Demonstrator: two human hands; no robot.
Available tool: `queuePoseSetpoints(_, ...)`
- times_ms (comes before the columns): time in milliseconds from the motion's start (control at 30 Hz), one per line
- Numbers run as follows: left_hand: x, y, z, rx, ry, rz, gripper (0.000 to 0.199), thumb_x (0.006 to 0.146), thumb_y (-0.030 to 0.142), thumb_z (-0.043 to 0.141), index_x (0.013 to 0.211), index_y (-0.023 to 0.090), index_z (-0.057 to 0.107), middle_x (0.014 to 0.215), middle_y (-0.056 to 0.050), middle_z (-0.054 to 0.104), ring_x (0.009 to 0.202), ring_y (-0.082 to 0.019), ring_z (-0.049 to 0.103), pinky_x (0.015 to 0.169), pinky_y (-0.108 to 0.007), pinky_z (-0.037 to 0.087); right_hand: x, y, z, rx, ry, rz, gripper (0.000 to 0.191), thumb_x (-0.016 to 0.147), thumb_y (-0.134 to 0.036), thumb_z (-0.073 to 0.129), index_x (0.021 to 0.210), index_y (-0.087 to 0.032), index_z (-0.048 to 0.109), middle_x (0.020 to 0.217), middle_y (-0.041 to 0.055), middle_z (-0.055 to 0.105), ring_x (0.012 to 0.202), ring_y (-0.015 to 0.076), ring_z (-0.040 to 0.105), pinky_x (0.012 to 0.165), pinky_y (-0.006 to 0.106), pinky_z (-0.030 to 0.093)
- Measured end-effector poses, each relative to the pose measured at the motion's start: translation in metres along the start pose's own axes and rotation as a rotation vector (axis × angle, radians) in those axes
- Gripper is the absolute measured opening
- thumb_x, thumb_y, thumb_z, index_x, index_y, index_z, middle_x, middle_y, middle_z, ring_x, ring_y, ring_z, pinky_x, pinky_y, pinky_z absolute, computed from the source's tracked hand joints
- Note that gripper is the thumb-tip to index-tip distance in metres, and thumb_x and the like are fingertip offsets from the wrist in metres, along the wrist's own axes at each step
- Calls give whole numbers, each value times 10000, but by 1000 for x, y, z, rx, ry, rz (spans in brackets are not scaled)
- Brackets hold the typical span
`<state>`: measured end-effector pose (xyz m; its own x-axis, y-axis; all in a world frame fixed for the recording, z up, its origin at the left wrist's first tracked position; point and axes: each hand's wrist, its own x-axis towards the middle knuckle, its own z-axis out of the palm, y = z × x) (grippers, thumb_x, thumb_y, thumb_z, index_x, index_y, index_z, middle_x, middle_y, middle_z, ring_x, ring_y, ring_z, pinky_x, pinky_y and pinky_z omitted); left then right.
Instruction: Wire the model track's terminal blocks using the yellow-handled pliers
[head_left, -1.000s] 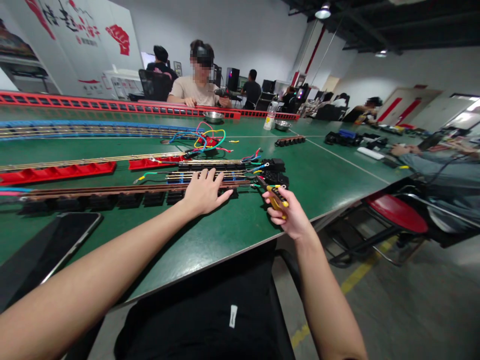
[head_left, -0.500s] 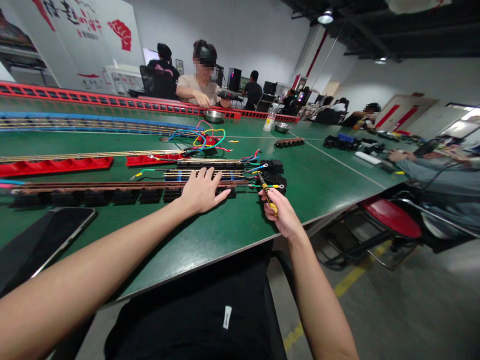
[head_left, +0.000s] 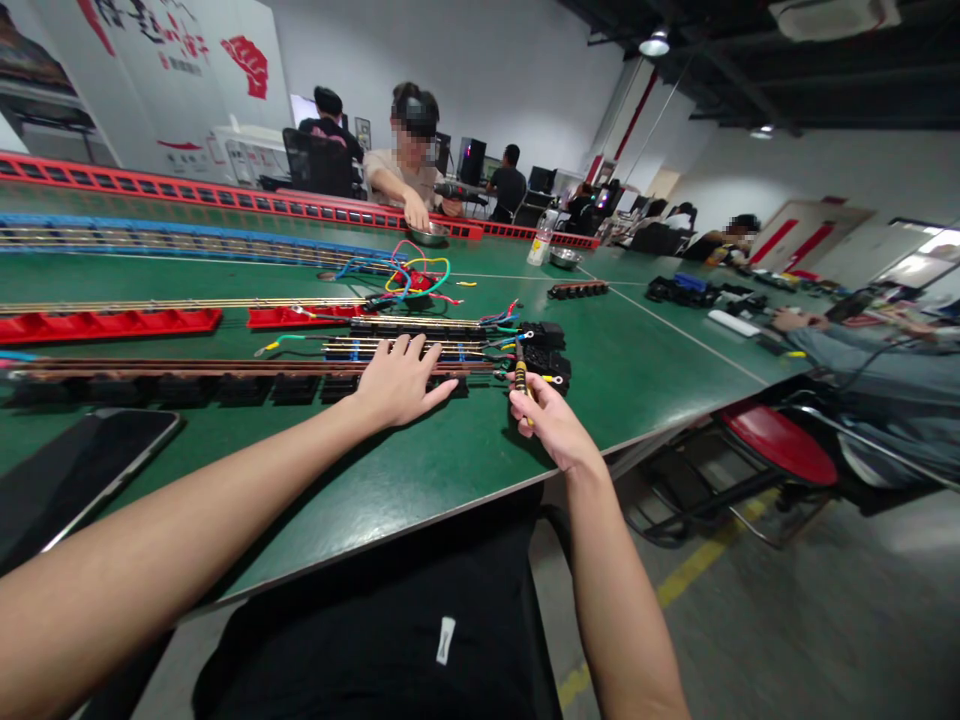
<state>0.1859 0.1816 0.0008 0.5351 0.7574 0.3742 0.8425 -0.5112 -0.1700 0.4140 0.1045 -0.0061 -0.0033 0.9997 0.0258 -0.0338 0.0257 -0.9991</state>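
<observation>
- The pliers [head_left: 521, 378] are gripped in the right hand [head_left: 549, 418], with the fingers closed around the yellow and black handles; how far the tips are parted cannot be told.
- The pliers are held over the near edge of the black plugs [head_left: 546, 368], among thin wire ends, and contact with a wire cannot be made out.
- Nothing is seen clasped by the left hand [head_left: 401, 385]; it is laid palm down with the fingers spread, over the brown rail [head_left: 225, 368] and the gold-rodded strip [head_left: 345, 349] behind it.
- A green wire [head_left: 294, 339] with a yellow sleeve is stretched out from the left end of the strip.
- The phone [head_left: 86, 475] is laid on the green table [head_left: 405, 490], partly covered by the left forearm.
- Behind the rail, a long red trough [head_left: 112, 326] and a short one [head_left: 304, 317] are set end to end with a gap between; both are divided by ridges, and gold rods are seen along their far side.
- Coloured wires [head_left: 424, 275] are looped at the right end of the blue track [head_left: 187, 241].
- The near bowl [head_left: 429, 239] is reached into or over by a person's hand [head_left: 416, 212]; its contents are hidden.
- The other bowl [head_left: 565, 258] is set beside a clear bottle [head_left: 540, 243] with a yellow label; what is in the bowl is too small to tell.
- Dark segments are enclosed by the openings of the red frame [head_left: 262, 202].
</observation>
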Motion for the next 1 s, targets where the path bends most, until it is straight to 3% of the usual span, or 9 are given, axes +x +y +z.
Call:
queuePoseSetpoints(233, 0, 0, -1, -5, 5, 6, 687, 946, 630, 276, 1395, 150, 477, 1422, -191, 477, 1254, -373, 457, 980, -493, 350, 0, -1, 0, -7, 61, 10, 406, 671, -402, 780, 931, -194, 549, 724, -62, 454, 558, 59, 370, 458, 174, 275)
queuePoseSetpoints(367, -1, 0, -1, 2, 13, 7, 685, 947, 630, 275, 1395, 152, 477, 1418, -187, 482, 1254, -370, 457, 985, -491, 347, -2, 2, 2, -152, 128, -14, 420, 661, -402, 772, 948, -207, 535, 678, -75, 462, 552, 73, 385, 486, 188, 301)
queuePoseSetpoints(500, -1, -1, 0, 1, 22, 8, 684, 947, 629, 280, 1397, 152, 476, 1408, -186, 492, 1247, -367, 464, 982, -491, 351, -4, 7, 4, -338, 165, -127, 391, 667, -345, 750, 953, -220, 515, 608, -95, 433, 525, 89, 389, 530, 221, 349)
queuePoseSetpoints(700, -2, -1, -1, -10, 25, 4, 694, 943, 630, 284, 1398, 143, 478, 1417, -191, 485, 1254, -371, 461, 989, -492, 345, -5, 8, 6, -721, 196, -364, 280, 660, -250, 684, 893, -219, 530, 972, 18, 538, 575, 96, 464, 573, 267, 425)
queuePoseSetpoints(900, -1, -1, 0, -40, 22, -4, 694, 939, 635, 295, 1401, 151, 478, 1431, -190, 473, 1283, -374, 441, 1013, -498, 328, -9, 9, 15, -928, 274, -422, 229, 661, -220, 629, 869, -223, 533, 1131, 77, 546, 628, 125, 518, 669, 313, 484)
queuePoseSetpoints(1000, -1, -1, 0, -22, 25, 0, 692, 942, 633, 290, 1398, 147, 478, 1427, -194, 475, 1275, -375, 447, 1007, -504, 336, -11, 10, 18, -978, 303, -445, 221, 668, -209, 610, 878, -223, 543, 1240, 112, 520, 790, 187, 589, 729, 336, 498)
